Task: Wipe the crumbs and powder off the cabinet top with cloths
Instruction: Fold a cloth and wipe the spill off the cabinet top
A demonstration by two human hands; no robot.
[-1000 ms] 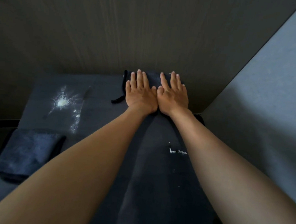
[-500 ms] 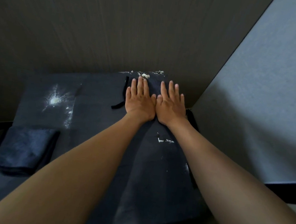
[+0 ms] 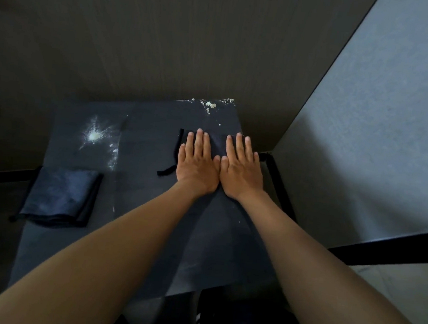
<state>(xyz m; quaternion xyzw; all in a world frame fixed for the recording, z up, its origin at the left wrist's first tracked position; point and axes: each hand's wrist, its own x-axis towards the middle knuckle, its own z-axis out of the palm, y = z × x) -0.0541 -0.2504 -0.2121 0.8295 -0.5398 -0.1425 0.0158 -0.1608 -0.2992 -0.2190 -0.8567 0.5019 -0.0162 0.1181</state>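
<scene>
Cloth [image 3: 215, 146] lies flat on the cabinet top [image 3: 147, 139], mid-wipe under the left hand [image 3: 197, 163] and right hand [image 3: 242, 170], fingers straight and slightly spread. Next likely comes clearing the crumbs [image 3: 210, 105] beyond and the powder [image 3: 94, 136] at left.

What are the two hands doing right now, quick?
Left hand: open, fingers straight, pressing flat on the dark cloth.
Right hand: open, also pressing flat on that cloth.

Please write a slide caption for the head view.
Both hands, left and right, press a dark cloth flat on the cabinet top.
</scene>
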